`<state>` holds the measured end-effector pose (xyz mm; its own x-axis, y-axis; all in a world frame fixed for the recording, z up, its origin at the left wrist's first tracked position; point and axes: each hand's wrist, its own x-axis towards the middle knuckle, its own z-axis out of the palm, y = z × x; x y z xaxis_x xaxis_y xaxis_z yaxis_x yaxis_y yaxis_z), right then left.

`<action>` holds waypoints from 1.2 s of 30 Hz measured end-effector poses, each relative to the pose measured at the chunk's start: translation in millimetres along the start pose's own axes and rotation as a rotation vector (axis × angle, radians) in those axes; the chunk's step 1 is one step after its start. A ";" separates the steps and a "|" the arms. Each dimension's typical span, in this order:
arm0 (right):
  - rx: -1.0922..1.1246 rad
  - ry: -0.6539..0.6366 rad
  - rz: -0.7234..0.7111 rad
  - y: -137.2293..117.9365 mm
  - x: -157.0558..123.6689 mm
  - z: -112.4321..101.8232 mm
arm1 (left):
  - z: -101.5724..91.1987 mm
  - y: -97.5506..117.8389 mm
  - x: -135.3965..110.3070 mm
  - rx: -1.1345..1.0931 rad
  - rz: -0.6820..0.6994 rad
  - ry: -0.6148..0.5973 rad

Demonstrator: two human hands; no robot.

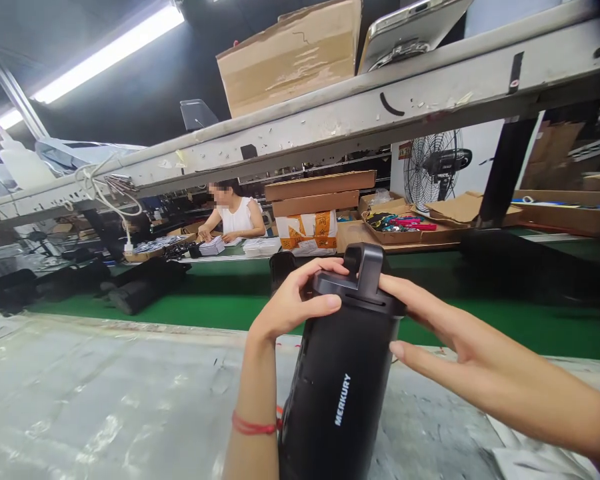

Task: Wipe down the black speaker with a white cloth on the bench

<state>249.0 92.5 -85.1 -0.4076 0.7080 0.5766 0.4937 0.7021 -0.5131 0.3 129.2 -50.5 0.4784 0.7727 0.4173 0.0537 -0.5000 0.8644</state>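
A tall black bottle point(340, 387) marked MERKURY stands tilted in front of me, topped by a black lid point(360, 287) with a raised handle. My left hand point(293, 303) curls round the left side of the lid, thumb along its rim; a red string circles that wrist. From the right, my right hand point(440, 333) reaches in with fingers stretched out, fingertips touching the lid's right edge and the thumb near the bottle's shoulder.
A grey plastic-covered bench point(105, 400) lies under the bottle, with a green conveyor belt point(220, 300) behind it. A metal shelf rail point(330, 120) with a cardboard box runs overhead. Across the belt a person point(235, 217) handles white cards; boxes point(320, 210) and a fan point(433, 167) stand beyond.
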 end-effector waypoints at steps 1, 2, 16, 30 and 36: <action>0.030 -0.010 0.027 -0.8 0.7 -1.0 | 0.8 0.8 0.3 -0.001 -0.002 -0.001; 0.056 -0.014 0.059 -2.0 1.6 -1.7 | 1.5 1.6 0.6 -0.002 -0.003 -0.001; 0.085 0.007 0.166 7.4 9.8 32.0 | 4.6 -5.0 4.9 0.030 -0.082 0.214; -0.418 -0.005 -0.156 0.9 -18.9 86.9 | -15.9 -25.0 -0.9 -0.128 -0.161 0.417; -0.501 0.039 -0.216 1.7 -17.3 86.0 | -13.1 -24.8 0.5 -0.115 -0.177 0.423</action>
<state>190.8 87.9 -150.7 -0.5161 0.5421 0.6631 0.7116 0.7023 -0.0203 -12.3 147.1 -68.0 0.0704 0.9456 0.3177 -0.0071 -0.3181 0.9480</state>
